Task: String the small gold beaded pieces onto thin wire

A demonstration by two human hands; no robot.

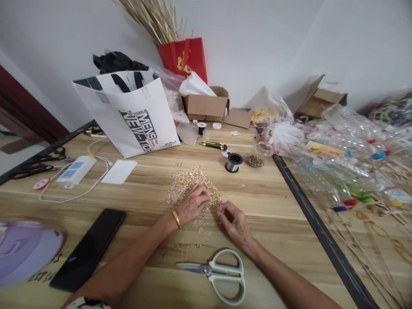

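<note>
Since the loose heap of tiny gold and clear glittering pieces [180,184] lies mid-way across the wood-grained table [264,197], perhaps for easy reach, the left hand [194,201], with a shiny gold bangle [176,219] at its wrist, rests bent over its near side; whether those fingers grip anything cannot be told. Just beside the heap, the right hand [234,221] bunches thumb and forefinger, any held piece too small to make out. A thin gold-coloured chain [198,246] lies nearer the person, probably kept apart against tangling, beside pale-handled metal scissors [206,269].
</note>
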